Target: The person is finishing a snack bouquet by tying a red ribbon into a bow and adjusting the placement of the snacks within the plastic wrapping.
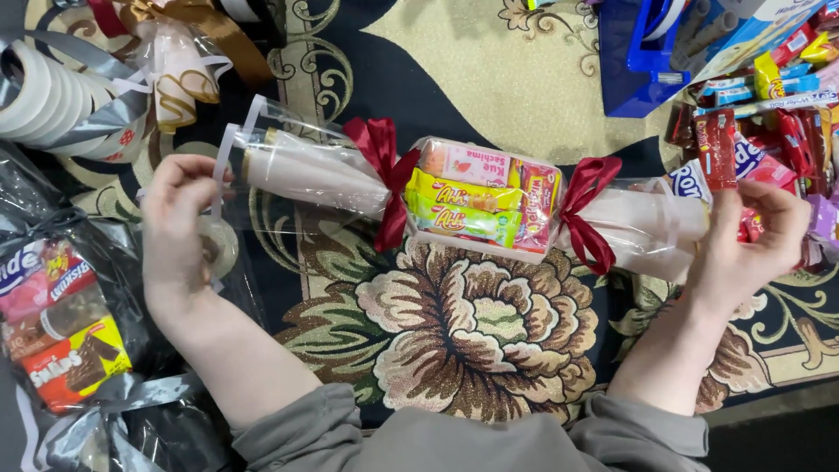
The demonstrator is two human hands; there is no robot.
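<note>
A clear cellophane bundle [476,201] shaped like a big wrapped sweet lies across the patterned carpet, filled with colourful snack packets. Dark red ribbons are tied at its left neck [384,170] and right neck [587,210]. My left hand [179,218] pinches the flared left end of the cellophane [288,162] by its edge. My right hand [752,236] grips the flared right end [651,223]. Both grey sleeves show at the bottom.
A finished black-wrapped snack bundle [61,332] with a grey ribbon lies at the left. Ribbon rolls and a gold-ribboned packet [179,74] sit at the top left. A pile of loose snack packets [769,114] and a blue box [642,57] fill the top right.
</note>
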